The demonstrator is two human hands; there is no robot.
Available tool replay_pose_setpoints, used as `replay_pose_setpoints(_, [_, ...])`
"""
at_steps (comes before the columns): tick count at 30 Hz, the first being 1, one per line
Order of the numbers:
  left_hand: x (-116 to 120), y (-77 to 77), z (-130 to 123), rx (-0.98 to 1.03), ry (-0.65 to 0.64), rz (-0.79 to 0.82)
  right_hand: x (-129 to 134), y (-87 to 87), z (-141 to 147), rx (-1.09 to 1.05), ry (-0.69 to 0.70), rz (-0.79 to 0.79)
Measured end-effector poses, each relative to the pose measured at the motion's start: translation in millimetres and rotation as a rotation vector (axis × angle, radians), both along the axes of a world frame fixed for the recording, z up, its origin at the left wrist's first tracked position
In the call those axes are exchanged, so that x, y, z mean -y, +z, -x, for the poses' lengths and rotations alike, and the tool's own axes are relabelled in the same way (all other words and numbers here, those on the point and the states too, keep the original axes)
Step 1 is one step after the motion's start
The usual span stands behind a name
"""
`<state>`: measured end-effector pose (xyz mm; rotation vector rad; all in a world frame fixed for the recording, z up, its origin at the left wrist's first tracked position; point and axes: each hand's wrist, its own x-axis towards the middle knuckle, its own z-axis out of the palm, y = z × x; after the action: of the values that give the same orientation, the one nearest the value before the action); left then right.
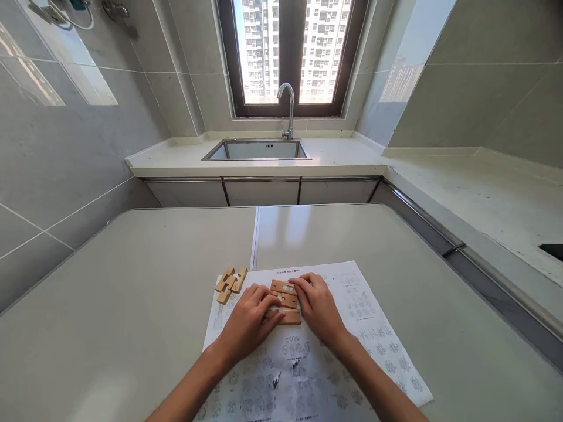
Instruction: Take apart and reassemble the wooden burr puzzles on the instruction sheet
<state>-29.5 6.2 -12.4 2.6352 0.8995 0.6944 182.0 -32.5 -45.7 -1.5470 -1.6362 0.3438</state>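
Note:
Three flat, notched wooden puzzle pieces lie one above another on a printed paper sheet [334, 278]. The top piece [281, 286] bears a number 2, and below it are a middle piece [288, 300] and a bottom piece [291, 318]. My left hand [253, 313] is curled over the left ends of the lower two, with its fingertips closed on them and hiding part of them. At the upper right, the fingers of my right hand [317, 305] pinch the right end of the top piece. More wooden puzzle pieces [224, 297] lie grouped to the left.
The sheet, printed with small diagrams and torn in spots, lies on a pale table [132, 281] with a seam [254, 240]. Beyond it is a counter [167, 161] with a sink [211, 153] and faucet [291, 114] under a window. Another counter [475, 193] runs along the right.

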Motion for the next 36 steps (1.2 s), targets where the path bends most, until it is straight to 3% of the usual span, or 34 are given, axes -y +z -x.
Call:
replay_pose_setpoints(5, [0,-0.9,1,0.04,0.023,-0.021,1,3.3,1,0.007,0.03,-0.001])
replay_pose_setpoints(11, [3,6.7,0,-0.031,-0.125,0.019,-2,6.8,5,-0.027,0.153,-0.024])
replay_pose_setpoints(16, [3,13.1,0,-0.031,-0.128,0.005,-3,6.0,5,-0.136,0.166,-0.03])
replay_pose_setpoints(28, [27,9.8,29,-0.118,0.173,-0.07,-3,1.6,4,-0.194,0.093,-0.023])
replay_pose_setpoints(36, [33,18.3,59,-0.147,0.235,-0.121,-3,-2.4,3,-0.177,0.093,-0.036])
